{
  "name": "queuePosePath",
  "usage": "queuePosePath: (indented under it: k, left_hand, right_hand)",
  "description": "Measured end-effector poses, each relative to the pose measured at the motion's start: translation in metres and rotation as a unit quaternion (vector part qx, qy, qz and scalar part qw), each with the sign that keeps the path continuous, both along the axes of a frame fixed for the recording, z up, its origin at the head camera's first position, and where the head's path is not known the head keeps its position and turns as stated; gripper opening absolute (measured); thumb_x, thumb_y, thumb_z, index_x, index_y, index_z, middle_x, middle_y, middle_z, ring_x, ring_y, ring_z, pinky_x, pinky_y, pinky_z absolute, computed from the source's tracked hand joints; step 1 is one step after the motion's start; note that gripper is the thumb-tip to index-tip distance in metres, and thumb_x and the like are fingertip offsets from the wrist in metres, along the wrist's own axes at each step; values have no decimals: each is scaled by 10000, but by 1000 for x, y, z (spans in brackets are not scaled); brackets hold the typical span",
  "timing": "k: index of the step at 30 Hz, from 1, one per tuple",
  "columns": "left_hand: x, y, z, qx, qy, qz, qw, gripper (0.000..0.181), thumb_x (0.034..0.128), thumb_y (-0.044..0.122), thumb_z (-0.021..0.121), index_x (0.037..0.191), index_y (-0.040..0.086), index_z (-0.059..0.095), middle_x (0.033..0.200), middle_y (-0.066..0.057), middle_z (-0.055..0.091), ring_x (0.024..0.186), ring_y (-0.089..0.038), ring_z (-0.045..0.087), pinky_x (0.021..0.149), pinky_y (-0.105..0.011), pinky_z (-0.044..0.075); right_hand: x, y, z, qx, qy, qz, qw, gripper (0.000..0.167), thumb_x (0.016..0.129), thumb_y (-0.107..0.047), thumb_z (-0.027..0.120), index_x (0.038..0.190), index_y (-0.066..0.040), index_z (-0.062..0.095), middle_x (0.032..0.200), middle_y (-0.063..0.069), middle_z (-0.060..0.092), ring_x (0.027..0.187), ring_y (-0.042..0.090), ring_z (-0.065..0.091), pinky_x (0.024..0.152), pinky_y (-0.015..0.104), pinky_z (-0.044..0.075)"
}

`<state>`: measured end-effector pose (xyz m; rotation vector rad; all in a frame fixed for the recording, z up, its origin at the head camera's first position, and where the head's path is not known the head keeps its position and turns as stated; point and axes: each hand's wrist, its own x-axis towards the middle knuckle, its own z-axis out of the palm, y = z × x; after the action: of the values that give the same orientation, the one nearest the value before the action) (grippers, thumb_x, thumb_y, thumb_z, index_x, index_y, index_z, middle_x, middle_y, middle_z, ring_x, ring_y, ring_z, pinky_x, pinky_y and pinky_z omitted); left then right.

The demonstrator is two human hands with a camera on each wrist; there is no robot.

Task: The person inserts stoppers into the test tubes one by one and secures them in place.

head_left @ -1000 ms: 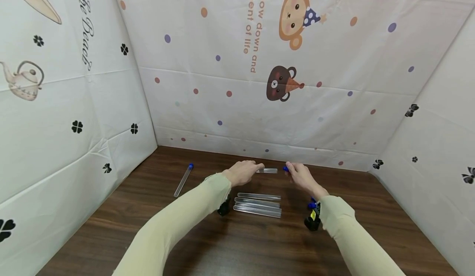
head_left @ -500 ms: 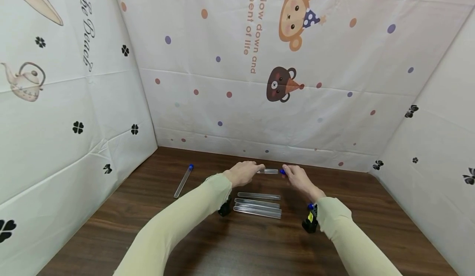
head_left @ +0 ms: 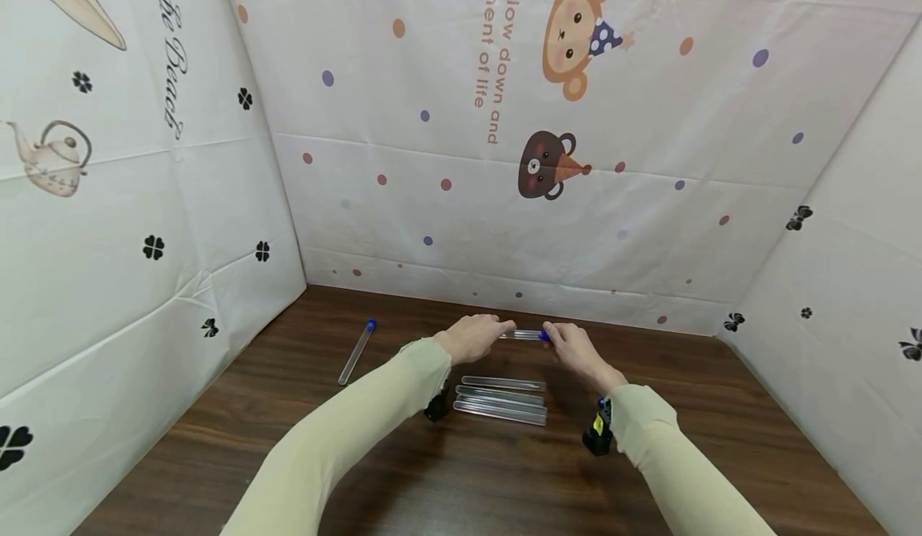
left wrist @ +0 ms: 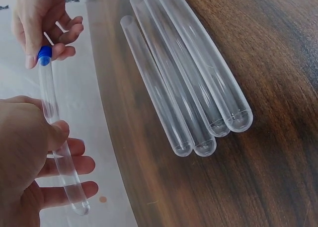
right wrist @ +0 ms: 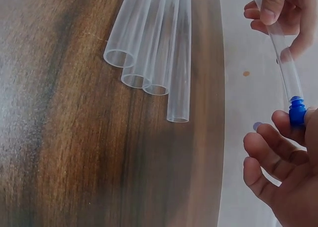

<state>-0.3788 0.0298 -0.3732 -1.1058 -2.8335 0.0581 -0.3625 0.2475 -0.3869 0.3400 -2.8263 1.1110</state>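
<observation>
A clear test tube [head_left: 527, 334] lies across my left hand [head_left: 471, 338], which grips it with thumb and fingers. The left wrist view shows its rounded end below that hand [left wrist: 30, 157]. At the tube's mouth, my right hand [head_left: 578, 352] pinches a blue stopper [right wrist: 297, 115] between thumb and forefinger. The stopper's narrow ribbed part meets the tube mouth; how deep it sits is hard to tell. In the right wrist view, the other fingers of the right hand [right wrist: 288, 162] are spread loosely. Both hands are raised above the table's far side.
Several uncapped test tubes [head_left: 500, 402] lie side by side on the dark wooden table [head_left: 461, 480]. Further left rests a tube with a blue stopper [head_left: 356, 352]. Another blue piece [head_left: 602, 402] is partly hidden by the right wrist. Printed white cloth [head_left: 403, 208] walls off the back and sides.
My right hand has moved left, bringing the blue stopper from a gap away up to the tube's mouth. The left hand and its tube have stayed nearly still.
</observation>
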Motion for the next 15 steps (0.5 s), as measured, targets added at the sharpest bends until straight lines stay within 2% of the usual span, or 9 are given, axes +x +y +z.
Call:
queuePosePath:
  k: [3, 5, 12, 15]
  left_hand:
    - [0, -1, 0, -4, 4, -45, 10000, 526, 925, 23, 605, 1390, 227, 467, 1255, -21, 638, 1050, -161, 648, 744, -242, 541]
    - [0, -1, 0, 2, 11, -76, 10000, 520, 924, 26, 608, 1385, 222, 469, 1245, -18, 642, 1052, -158, 646, 765, -245, 543]
    - [1, -1, 0, 42, 54, -162, 9998, 501, 922, 33, 615, 1374, 208, 489, 1209, -3, 663, 1019, -141, 656, 784, -236, 544]
    - [1, 0, 0, 86, 6, -156, 9998, 497, 920, 32, 617, 1371, 203, 497, 1215, -4, 664, 1018, -141, 658, 796, -241, 545]
  right_hand:
    - [1, -1, -1, 19, 28, -52, 10000, 478, 1055, -328, 347, 784, -15, 586, 679, 169, 574, 521, 142, 481, 488, 255, 384]
    - [1, -2, -2, 28, 67, -83, 9999, 471, 1054, -320, 352, 778, -19, 587, 670, 169, 575, 517, 140, 480, 485, 255, 380]
    - [3, -6, -3, 123, 245, -23, 9996, 462, 1058, -303, 341, 750, -45, 568, 548, 4, 454, 475, 127, 416, 479, 258, 352]
    - [3, -6, -4, 167, 268, -31, 9995, 464, 1058, -313, 335, 747, -55, 564, 537, -12, 439, 470, 133, 403, 485, 260, 347]
